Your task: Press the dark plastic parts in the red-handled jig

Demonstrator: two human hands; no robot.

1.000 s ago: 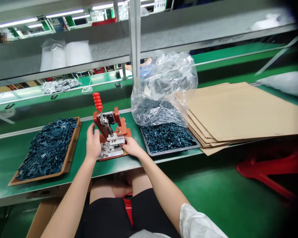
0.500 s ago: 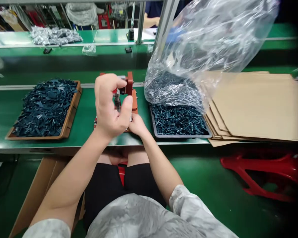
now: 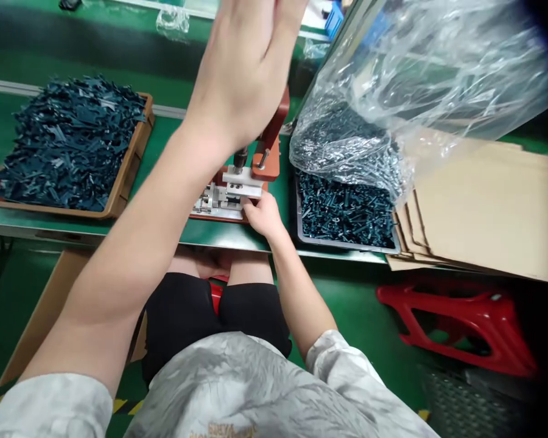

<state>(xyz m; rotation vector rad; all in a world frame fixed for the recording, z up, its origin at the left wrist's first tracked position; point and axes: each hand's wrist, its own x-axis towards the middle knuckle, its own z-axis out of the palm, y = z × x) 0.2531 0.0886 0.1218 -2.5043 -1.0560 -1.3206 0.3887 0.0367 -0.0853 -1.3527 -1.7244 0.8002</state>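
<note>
Left hand (image 3: 242,67) is raised high above the press, blurred, open flat with fingers together, holding nothing visible. Right hand (image 3: 262,216) sits low at the front of the press, fingers curled against the steel block (image 3: 240,179); can't tell if it pinches anything small there. Press (image 3: 269,143) stands on the green table (image 3: 164,131), just in front of the person, between the two trays. Its frame is red-brown and its lever is hidden behind the left arm. Press looks heavy and stiff, so it should stay put on the table; the lever is the place to grip. Steel die parts look hard and smooth, with fingers close to the pinch area. Wooden tray (image 3: 119,201) on the left holds a heap of dark flat pieces (image 3: 68,146), likely light and easy to scatter. Metal tray (image 3: 347,245) on the right holds small dark parts (image 3: 342,210), with a clear plastic bag (image 3: 415,79) slumped on it. Gap between press and bag is narrow; table edge is close in front. Cardboard sheets (image 3: 488,207) lie further right, red stool (image 3: 461,322) on the floor below.
</note>
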